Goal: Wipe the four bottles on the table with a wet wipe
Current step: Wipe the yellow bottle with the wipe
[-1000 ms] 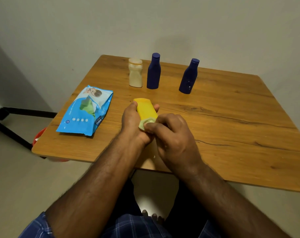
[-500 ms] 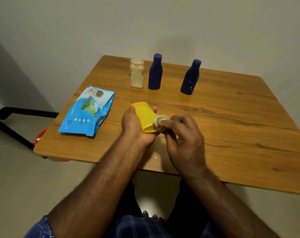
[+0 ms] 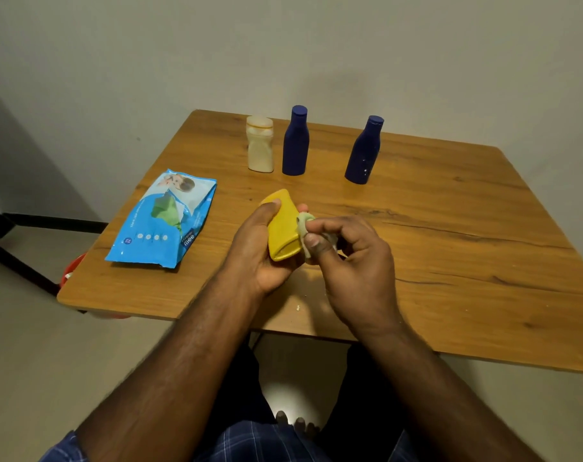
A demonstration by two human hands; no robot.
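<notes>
Above the grained wooden table (image 3: pixel 450 261), my left hand (image 3: pixel 260 251) wraps the smooth yellow bottle (image 3: pixel 281 228), tilted, palm up. My right hand (image 3: pixel 353 261) pinches a crumpled wet wipe (image 3: pixel 304 225) against its side. Two blue bottles (image 3: pixel 295 145) and a cream bottle (image 3: pixel 260 146) stand upright behind.

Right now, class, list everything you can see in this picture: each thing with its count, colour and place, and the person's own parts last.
table: one, brown wood, against the wall
blue bottles: two, dark blue, standing at the far edge
pale bottle: one, cream, left of the blue ones
yellow bottle: one, yellow, held above the table
wipe: one, pale, pressed on the yellow bottle
wipe pack: one, light blue, lying at table left
red thing: one, under the table's left corner, mostly hidden
left hand: holds the yellow bottle
right hand: pinches the wipe
</notes>
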